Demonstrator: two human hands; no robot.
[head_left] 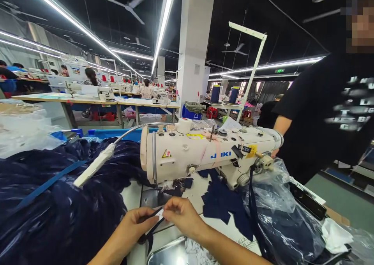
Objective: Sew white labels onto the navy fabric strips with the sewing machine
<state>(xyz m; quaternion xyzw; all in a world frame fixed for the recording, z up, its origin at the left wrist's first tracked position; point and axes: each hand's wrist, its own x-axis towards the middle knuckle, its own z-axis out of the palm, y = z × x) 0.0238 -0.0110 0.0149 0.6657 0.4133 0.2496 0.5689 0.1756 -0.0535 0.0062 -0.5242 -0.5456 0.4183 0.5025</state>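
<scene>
My left hand (136,223) and my right hand (181,216) meet just in front of the needle area of a cream sewing machine (204,154). Both pinch a small white label (159,215) together with a narrow dark navy strip of fabric (150,230) that hangs down between them. The fingers of each hand are closed on these pieces. Loose navy fabric cut pieces (222,202) lie on the machine table just right of my hands.
A large heap of dark navy fabric (58,202) fills the left. A bundle in clear plastic (280,214) sits at the right. A person in a black printed shirt (330,113) stands close behind the machine on the right. Thread cones (215,94) and other workstations lie beyond.
</scene>
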